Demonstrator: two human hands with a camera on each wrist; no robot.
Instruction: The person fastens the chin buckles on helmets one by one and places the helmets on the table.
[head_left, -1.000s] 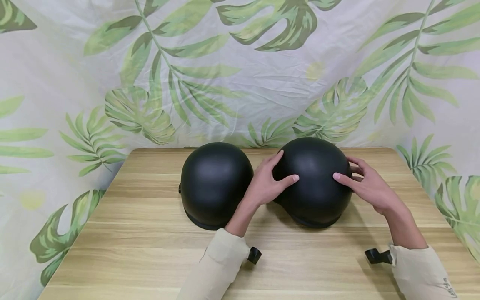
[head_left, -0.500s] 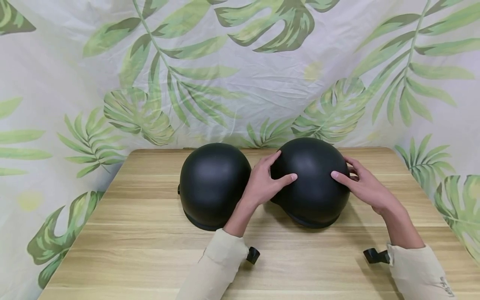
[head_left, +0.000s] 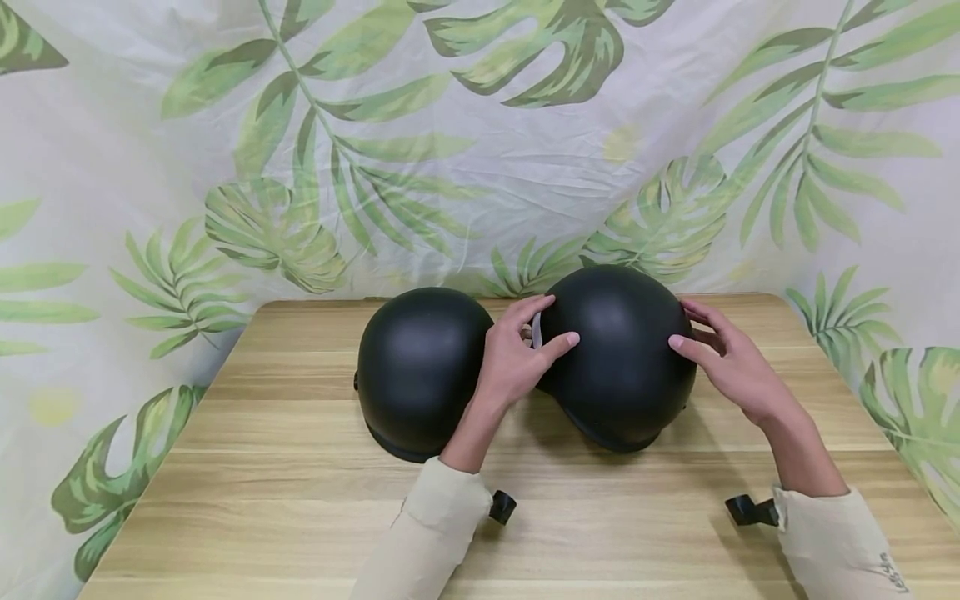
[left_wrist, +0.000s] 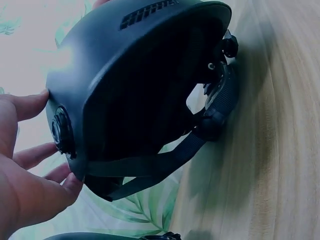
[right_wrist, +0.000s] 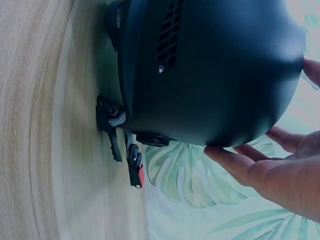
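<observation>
Both hands grip a matte black helmet [head_left: 611, 358] on the right of the table in the head view. My left hand [head_left: 517, 354] holds its left side, thumb toward me and fingers behind. My right hand [head_left: 738, 367] holds the opposite side the same way. The helmet tilts, and the left wrist view shows its dark hollow, a round side knob [left_wrist: 62, 131] and a webbing chin strap [left_wrist: 165, 162]. In the right wrist view, buckles [right_wrist: 134, 165] hang by the table. A second black helmet [head_left: 420, 371] stands to the left, partly behind my left hand.
The wood-grain table [head_left: 285, 517] carries both helmets. Right behind its back edge hangs a white cloth [head_left: 525, 183] printed with green leaves. Black camera mounts [head_left: 750, 510] stick out inward from both cuffs.
The held helmet has tilted and risen slightly at its top, and its right lower edge shows more. Both hands moved with it. The second helmet has stayed in place on the table.
</observation>
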